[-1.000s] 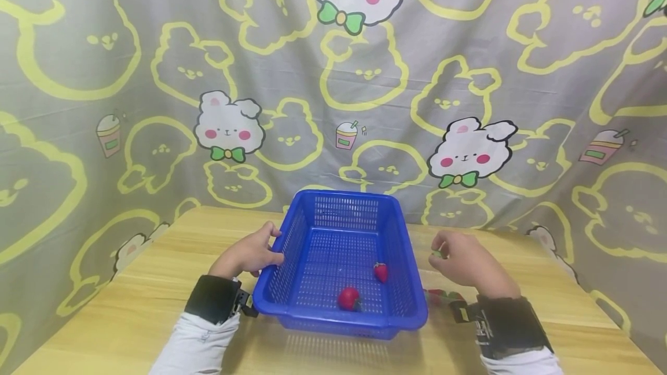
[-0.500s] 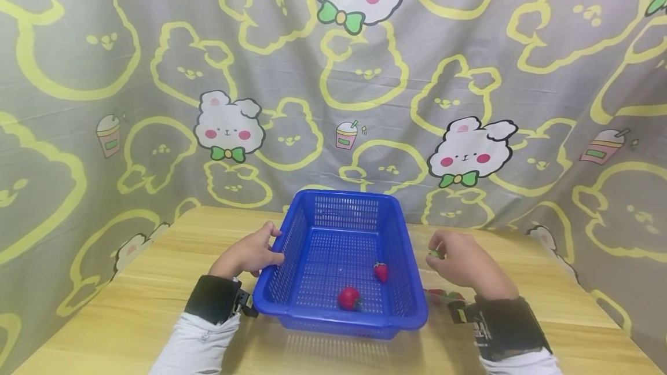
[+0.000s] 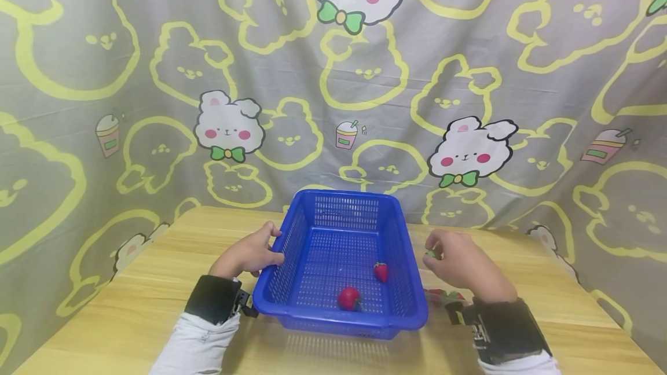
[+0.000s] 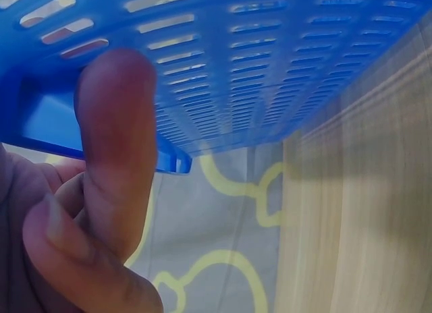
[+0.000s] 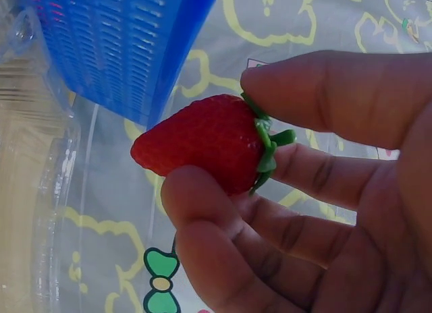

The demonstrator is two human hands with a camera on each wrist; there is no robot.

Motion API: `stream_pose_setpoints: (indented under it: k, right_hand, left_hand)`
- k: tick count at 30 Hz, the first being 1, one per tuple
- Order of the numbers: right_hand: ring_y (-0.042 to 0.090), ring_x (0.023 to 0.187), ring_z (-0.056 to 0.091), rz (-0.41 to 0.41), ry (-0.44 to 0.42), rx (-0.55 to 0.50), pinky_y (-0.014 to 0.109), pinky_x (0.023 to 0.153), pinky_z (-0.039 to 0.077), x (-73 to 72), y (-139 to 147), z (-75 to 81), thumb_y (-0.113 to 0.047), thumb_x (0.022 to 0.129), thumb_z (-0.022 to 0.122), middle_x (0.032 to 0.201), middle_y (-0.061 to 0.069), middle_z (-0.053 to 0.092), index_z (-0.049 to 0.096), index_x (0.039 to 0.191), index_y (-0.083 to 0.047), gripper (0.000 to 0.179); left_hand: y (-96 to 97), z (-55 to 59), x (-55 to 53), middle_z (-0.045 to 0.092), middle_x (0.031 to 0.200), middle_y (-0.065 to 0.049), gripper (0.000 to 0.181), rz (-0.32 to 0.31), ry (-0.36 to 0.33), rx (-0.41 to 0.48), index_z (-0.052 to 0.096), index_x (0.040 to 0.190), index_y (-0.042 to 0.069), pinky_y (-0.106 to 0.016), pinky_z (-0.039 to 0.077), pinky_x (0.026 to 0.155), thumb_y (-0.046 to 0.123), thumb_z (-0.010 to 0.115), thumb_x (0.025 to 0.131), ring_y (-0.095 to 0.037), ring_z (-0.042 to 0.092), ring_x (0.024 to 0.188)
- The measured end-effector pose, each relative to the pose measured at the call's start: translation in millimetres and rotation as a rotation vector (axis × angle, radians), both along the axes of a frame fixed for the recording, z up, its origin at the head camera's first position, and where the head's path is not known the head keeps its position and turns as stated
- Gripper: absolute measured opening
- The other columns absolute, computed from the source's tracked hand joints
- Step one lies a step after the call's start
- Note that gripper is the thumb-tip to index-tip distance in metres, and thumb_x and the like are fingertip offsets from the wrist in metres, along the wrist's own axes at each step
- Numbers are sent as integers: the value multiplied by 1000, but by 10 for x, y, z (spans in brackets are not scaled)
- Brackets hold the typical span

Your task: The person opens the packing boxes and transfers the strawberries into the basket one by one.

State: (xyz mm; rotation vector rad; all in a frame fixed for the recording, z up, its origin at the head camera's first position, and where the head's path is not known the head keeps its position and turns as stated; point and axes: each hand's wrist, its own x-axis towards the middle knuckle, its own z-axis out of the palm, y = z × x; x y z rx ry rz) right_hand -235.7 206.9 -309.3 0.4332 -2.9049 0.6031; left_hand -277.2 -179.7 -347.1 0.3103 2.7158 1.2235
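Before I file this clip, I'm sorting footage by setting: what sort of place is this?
Probably a small indoor recording booth: a cartoon-print curtain hangs behind and along both sides of a wooden table, and the person wears black wrist straps with small devices attached.

this looks like a small curtained-off filming booth, as grey cloth [image 3: 385, 111] printed with cartoon animals and drink cups hangs behind and along both sides of a wood-grain worktop [image 3: 563, 311], and black straps [image 3: 212, 298] hold little cameras [image 3: 248, 304] at the person's wrists, though the cloth hides the room beyond.
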Motion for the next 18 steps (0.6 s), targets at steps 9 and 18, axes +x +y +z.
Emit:
stream_pose_setpoints:
  k: [9, 18]
  right_hand:
    - [19, 71, 57, -4, 19, 11, 38, 62, 49, 30, -48, 13, -13, 83, 70, 76, 2, 61, 61, 91, -5, 15]
    - [18, 71, 57, 9, 76, 41, 39, 64, 49, 35, -99, -5, -16, 83, 72, 75, 0, 60, 62, 90, -7, 15]
  left_hand:
    - [-1, -12, -5, 61, 87, -14, 46, 7, -3, -7, 40, 123, 2, -39, 53, 52, 7, 66, 85, -25, 64, 70]
    - [3, -19, -20, 61, 86, -13, 45, 14, 5, -7, 40, 123, 2, -39, 53, 52, 6, 65, 85, -25, 64, 70]
